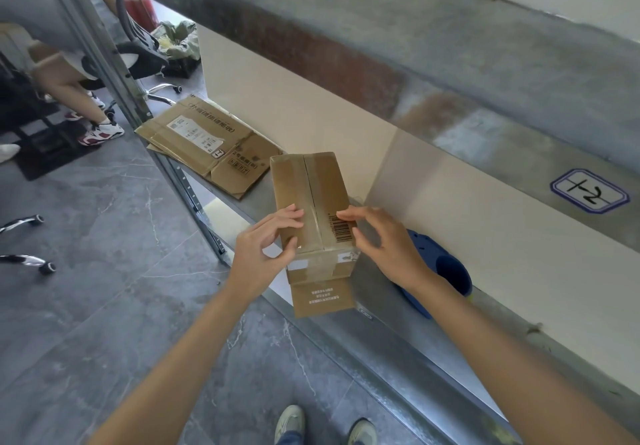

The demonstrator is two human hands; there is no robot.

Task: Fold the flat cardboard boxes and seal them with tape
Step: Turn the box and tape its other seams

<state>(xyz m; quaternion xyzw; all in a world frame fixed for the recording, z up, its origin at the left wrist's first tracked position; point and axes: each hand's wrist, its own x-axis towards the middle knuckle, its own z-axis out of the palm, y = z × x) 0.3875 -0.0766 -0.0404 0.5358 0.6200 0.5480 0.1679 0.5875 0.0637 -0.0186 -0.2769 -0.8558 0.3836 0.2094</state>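
Grip: left hand (263, 247) pinches the taped box (308, 195) at its near left corner, fingers on top, thumb on the side. Right hand (384, 247) pinches the right edge beside the barcode (341, 231). Box stands on the metal shelf (377, 292), flat cardboard (207, 143) farther along.

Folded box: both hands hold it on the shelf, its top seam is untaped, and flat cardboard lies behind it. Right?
Not quite. The head view shows clear tape along the top seam of the folded box. The left hand and right hand do hold it; flat cardboard lies behind.
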